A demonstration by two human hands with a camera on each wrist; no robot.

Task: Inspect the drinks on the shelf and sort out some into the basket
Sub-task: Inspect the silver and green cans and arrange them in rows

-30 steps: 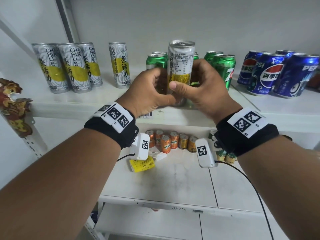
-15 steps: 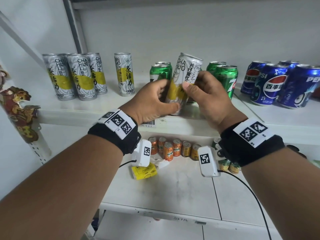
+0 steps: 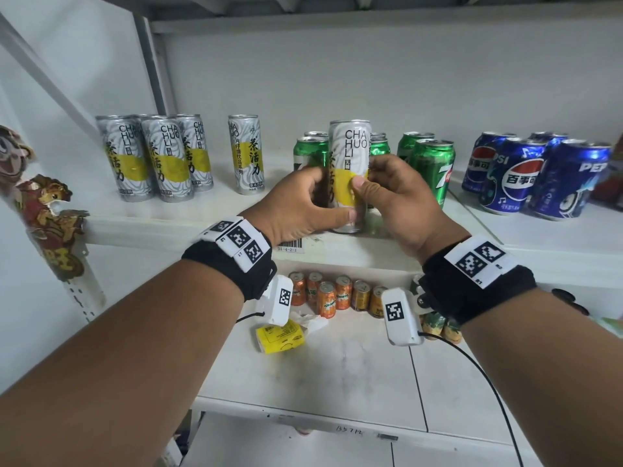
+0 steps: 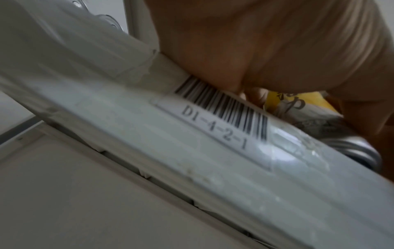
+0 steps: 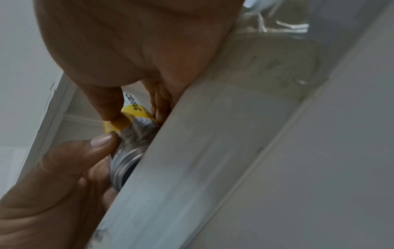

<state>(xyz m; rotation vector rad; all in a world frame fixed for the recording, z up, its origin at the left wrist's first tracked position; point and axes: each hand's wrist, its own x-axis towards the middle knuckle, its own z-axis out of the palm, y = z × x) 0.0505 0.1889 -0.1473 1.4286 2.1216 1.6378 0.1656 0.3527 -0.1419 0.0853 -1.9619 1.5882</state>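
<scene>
A tall silver and yellow tea can (image 3: 349,153) stands upright near the front edge of the upper shelf (image 3: 188,217), held between both hands. My left hand (image 3: 303,203) grips its left side, thumb low on the can. My right hand (image 3: 391,193) grips its right side, thumb on the yellow patch. The left wrist view shows the can's lower part (image 4: 302,111) past the palm, above the shelf's barcode label (image 4: 224,114). In the right wrist view the can's base (image 5: 125,161) peeks out behind the shelf edge, under both thumbs. No basket is in view.
Several matching tea cans (image 3: 151,156) stand at the shelf's left, green 7-Up cans (image 3: 431,166) behind my hands, blue Pepsi cans (image 3: 526,173) at the right. On the lower shelf sit small orange cans (image 3: 327,298) and a yellow packet (image 3: 279,338). A cartoon figure (image 3: 47,214) hangs on the left upright.
The can was raised with its printed back toward me, then tilted, and now stands upright at the shelf with its front label facing me. Both hands came down with it.
</scene>
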